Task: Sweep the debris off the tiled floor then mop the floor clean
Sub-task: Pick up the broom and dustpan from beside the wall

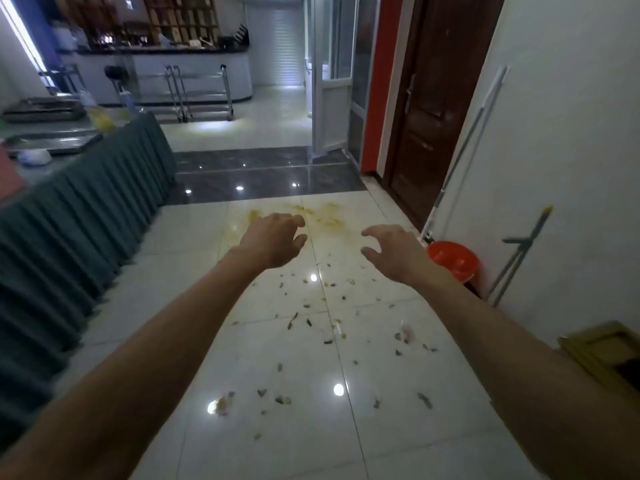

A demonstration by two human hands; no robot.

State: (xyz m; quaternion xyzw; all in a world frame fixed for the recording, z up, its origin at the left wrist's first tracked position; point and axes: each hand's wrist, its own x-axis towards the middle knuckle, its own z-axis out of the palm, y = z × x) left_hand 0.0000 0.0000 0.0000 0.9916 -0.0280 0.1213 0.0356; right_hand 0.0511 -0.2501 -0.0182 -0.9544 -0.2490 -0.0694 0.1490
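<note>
Scattered bits of debris [329,327] lie across the white tiled floor [263,445] in front of me. A yellowish stain [322,216] spreads on the tiles further ahead. Both my arms stretch forward above the floor. My left hand [273,240] and my right hand [394,251] hover with loosely curled fingers and hold nothing. A mop with a long pale handle [460,161] leans on the right wall above a red bucket [453,259]. A grey long-handled tool [519,251] leans on the wall beside the bucket; its head is hidden.
A table with a pleated green skirt [86,216] runs along the left. A dark brown door [433,98] and a white wall close the right side. A yellow-framed object [602,355] lies at the right edge. Dark tiles, a glass door [332,81] and a counter are ahead.
</note>
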